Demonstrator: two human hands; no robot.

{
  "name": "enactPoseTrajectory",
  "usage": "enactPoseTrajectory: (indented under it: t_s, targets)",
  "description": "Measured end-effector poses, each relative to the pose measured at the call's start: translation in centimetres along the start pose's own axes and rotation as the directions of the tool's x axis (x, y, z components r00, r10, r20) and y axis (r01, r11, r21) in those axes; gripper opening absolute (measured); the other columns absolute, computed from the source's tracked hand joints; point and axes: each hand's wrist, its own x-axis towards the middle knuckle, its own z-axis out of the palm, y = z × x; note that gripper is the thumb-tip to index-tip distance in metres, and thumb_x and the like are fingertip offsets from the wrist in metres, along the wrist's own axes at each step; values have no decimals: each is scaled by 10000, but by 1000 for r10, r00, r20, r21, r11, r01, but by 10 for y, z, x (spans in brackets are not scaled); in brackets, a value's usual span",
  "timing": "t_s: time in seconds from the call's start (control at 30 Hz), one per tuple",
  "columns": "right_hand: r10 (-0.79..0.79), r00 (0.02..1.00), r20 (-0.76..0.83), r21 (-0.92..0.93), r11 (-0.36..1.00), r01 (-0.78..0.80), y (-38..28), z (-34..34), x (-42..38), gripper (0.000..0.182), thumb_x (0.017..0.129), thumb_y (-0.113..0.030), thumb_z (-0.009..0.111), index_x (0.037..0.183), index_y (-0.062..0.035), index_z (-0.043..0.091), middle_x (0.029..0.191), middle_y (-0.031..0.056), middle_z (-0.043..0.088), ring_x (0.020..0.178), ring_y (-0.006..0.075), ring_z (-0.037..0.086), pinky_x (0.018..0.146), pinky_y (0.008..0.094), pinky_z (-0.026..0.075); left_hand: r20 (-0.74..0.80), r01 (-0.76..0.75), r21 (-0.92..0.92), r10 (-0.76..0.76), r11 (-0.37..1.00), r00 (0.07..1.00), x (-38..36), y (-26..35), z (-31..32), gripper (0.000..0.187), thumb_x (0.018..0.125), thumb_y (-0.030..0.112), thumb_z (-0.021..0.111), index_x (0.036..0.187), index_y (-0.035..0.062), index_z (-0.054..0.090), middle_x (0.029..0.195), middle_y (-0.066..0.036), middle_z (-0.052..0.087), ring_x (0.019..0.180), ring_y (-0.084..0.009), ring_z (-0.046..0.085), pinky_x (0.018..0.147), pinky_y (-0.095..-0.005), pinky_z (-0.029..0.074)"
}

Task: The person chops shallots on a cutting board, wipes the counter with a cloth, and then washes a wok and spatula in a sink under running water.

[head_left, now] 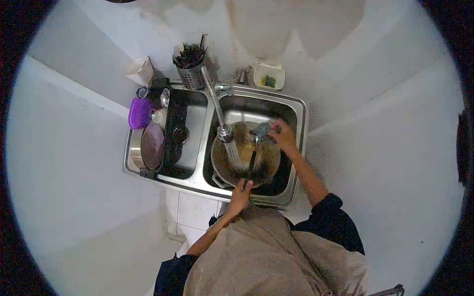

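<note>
My left hand (240,196) is closed around the end of a black-handled kitchen utensil (253,163) at the near rim of a large pot. The utensil points away from me over the pot (222,165), which sits in the right sink basin. At its far end my right hand (283,136) pinches a grey-green scouring pad (262,129) against the metal part. The pad covers the utensil's head, so its shape is hidden. Water streams from the spray faucet (225,132) into the pot, beside the utensil.
Left of the left basin (197,123) stand a round pan (152,145) and a purple container (140,113). Behind the sink are a perforated cutlery holder (191,77) and a white tub (269,70) with green and yellow sponge-like pieces. Walls enclose both sides.
</note>
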Motion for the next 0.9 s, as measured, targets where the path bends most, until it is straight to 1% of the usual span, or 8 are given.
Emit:
enactPoseTrajectory:
  t_s: [0.07,0.13,0.23,0.33,0.43,0.63,0.77,0.9]
  targets:
    - [-251,965,-74,-127,962,240,2,20,-18,205,784,-157,652,962,-61,620,943,102,622,885,243,587,818,356,453,42,-18,-5,19,1000,999,-11,17,-13,649,926,500,461,1266,-53,450,1066,-334,576,984,-444,570,858,-429,437]
    - [-617,782,-92,-313,763,566,0,34,-28,243,787,-160,640,1012,-69,631,994,127,629,913,300,608,834,397,471,44,32,37,-33,999,998,-22,35,-20,597,932,482,459,1240,-30,461,1034,-332,579,950,-470,567,813,-464,446]
    - [-409,904,121,-363,830,424,-2,34,-29,310,792,-167,620,1086,-67,626,1079,159,625,995,341,601,896,425,459,52,30,86,-34,996,998,-36,40,-24,506,938,452,463,1179,8,488,941,-316,593,858,-483,579,719,-506,454]
    - [-342,939,-28,-343,886,312,11,31,-10,327,795,-170,611,1104,-65,617,1110,175,619,1004,325,602,894,406,460,-3,-56,153,57,987,998,-49,25,-21,431,941,432,471,1122,43,512,813,-290,608,755,-474,592,626,-535,442]
    - [-267,958,-108,-101,961,256,15,23,-7,328,788,-156,608,1103,-66,621,1110,184,620,987,325,606,887,396,461,44,51,184,-60,982,997,-53,27,-29,434,947,450,443,1129,60,500,810,-287,610,752,-467,594,632,-542,443]
    - [-247,957,149,-323,903,283,6,21,-20,371,764,-210,658,1103,-63,620,1049,188,602,945,333,589,833,412,464,60,-38,117,31,992,998,-61,8,-25,434,961,448,398,1138,66,500,823,-285,617,797,-482,591,676,-554,447]
    - [-274,927,254,-468,804,366,-36,17,-37,439,725,-293,713,1079,-63,594,989,191,575,953,355,573,818,425,463,94,24,208,-44,978,995,-66,15,-31,443,963,435,397,1160,53,505,868,-288,618,827,-490,586,707,-552,444]
    - [-200,965,170,-429,866,256,-9,30,-18,504,699,-284,728,1129,-93,547,1034,199,578,992,355,571,854,443,453,54,-47,174,38,984,998,-71,4,-28,428,964,403,417,1165,34,497,875,-283,621,836,-485,586,712,-544,443]
